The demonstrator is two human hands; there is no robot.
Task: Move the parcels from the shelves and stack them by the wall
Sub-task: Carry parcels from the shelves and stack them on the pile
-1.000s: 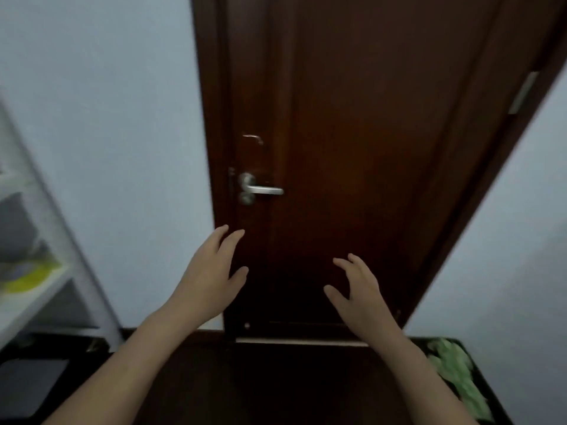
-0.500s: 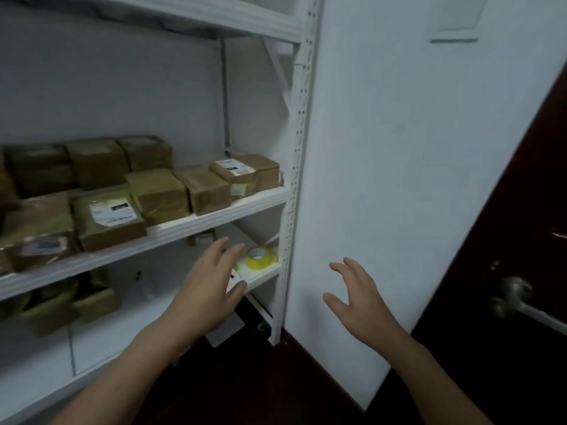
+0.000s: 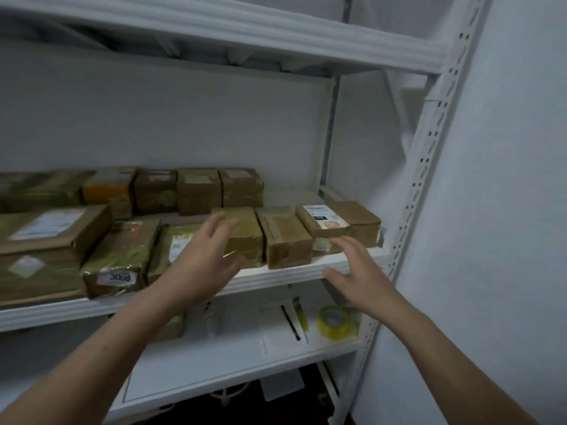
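Closer to shelf edge (image 3: 276,276): left hand (image 3: 202,265), right hand (image 3: 359,277).

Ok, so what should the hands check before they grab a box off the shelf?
1. Left hand open and empty: ok.
2. Right hand open and empty: ok.
3. Plain brown parcel sits at the shelf front, between the hands: ok.
4. Nothing stacked on that parcel: ok.
5. Finger room beside it: not ok, shiny parcel and labelled parcel crowd its sides.
6. How heavy it is: cannot tell.
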